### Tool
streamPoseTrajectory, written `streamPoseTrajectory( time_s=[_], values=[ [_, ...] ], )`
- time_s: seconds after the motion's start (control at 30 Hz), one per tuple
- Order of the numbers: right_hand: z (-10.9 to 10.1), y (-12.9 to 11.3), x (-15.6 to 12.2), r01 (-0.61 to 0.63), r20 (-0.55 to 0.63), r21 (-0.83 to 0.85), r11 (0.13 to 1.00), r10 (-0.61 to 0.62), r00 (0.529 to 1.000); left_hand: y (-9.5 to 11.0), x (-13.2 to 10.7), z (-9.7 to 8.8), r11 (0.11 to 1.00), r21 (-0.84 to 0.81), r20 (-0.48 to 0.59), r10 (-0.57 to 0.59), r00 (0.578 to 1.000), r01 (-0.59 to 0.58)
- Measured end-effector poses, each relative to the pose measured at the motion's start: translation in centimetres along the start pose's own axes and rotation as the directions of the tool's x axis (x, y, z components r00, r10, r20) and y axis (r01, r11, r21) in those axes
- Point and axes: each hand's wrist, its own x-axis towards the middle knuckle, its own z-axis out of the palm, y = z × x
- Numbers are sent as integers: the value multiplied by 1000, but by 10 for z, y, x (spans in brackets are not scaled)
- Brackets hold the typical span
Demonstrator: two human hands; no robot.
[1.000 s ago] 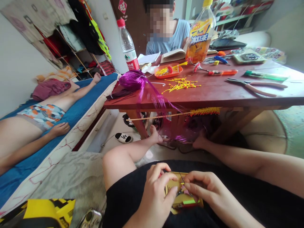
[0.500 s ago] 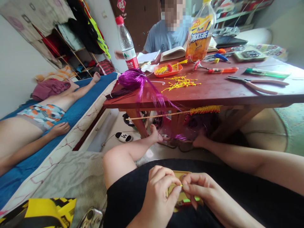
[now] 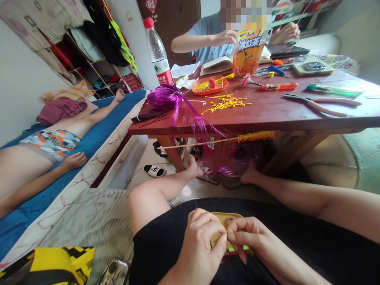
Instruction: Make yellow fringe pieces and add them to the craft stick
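Note:
Both my hands work over a yellow tray (image 3: 226,217) resting on my lap. My left hand (image 3: 199,245) is curled, thumb and forefinger pinched on a tiny yellow piece (image 3: 225,234). My right hand (image 3: 251,239) meets it from the right, fingers also pinched on the same small piece. A green item (image 3: 246,248) shows in the tray under my right fingers. Most of the tray is hidden by my hands.
A red wooden table (image 3: 267,113) ahead carries purple tinsel (image 3: 168,99), loose yellow strips (image 3: 225,103), an orange dish (image 3: 210,86), pliers (image 3: 320,105), two bottles. A person sits behind it. Another person lies on the blue bed (image 3: 97,132) at left. A thin stick (image 3: 202,143) hangs under the table edge.
My hands closed tighter together over the tray, covering more of it. The person behind the table leaned forward and raised both arms.

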Motion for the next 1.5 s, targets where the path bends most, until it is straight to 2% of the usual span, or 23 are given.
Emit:
streamPoseTrajectory(
  time_s=[0.1,0.17,0.23,0.27,0.33,0.4,0.47,0.53,0.7,0.83,0.9,0.97,1.03,1.1,1.13,1.2,1.27,1.33,1.4,1.5],
  values=[
    [2,2,-2,20,-41,-115,993,-25,999,0,0,4,947,-226,42,-226,973,229],
    [5,2,-5,76,-103,-352,933,-119,987,1,1,6,867,-336,99,-356,929,367],
    [7,3,-8,157,-95,-623,766,-273,957,2,2,6,839,-356,117,-396,911,411],
    [7,3,-9,209,-52,-720,662,-352,935,2,4,6,845,-350,112,-391,913,405],
    [7,3,-11,312,57,-809,498,-462,885,1,7,5,839,-362,134,-384,914,406],
    [6,5,-11,361,111,-833,419,-512,852,-3,10,4,770,-433,236,-406,883,469],
    [4,7,-10,349,107,-847,402,-513,851,-9,12,4,663,-509,352,-422,836,549],
    [1,9,-10,319,78,-853,414,-504,860,-15,13,4,585,-561,400,-428,810,586],
    [0,12,-9,320,71,-858,401,-525,848,-16,12,6,578,-610,292,-472,832,542],
    [2,13,-8,338,80,-863,375,-559,826,-12,12,10,564,-624,258,-505,824,541],
    [1,14,-8,318,72,-876,363,-554,829,-11,12,12,588,-632,215,-493,843,505],
    [-2,16,-7,285,47,-895,343,-564,825,-8,10,13,667,-612,117,-457,882,426],
    [-4,19,-6,271,29,-914,303,-617,787,-5,8,14,754,-562,-6,-415,910,340],
    [-5,22,-5,275,32,-928,251,-682,731,0,7,14,759,-571,-50,-413,909,313],
    [-4,22,-5,277,33,-933,231,-710,703,2,7,15,719,-613,-25,-433,901,328],
    [-2,22,-5,284,35,-936,208,-747,663,4,7,14,577,-721,85,-478,874,385],
    [0,20,-5,307,42,-929,207,-765,643,4,8,13,435,-789,198,-489,850,434],
    [2,16,-6,346,61,-912,218,-764,643,1,8,11,342,-813,280,-482,830,472],
    [3,13,-7,380,77,-895,232,-760,646,-2,8,8,294,-810,337,-474,813,507],
    [2,11,-8,411,106,-881,235,-749,654,-6,9,5,284,-795,381,-454,805,536]
  ],
)
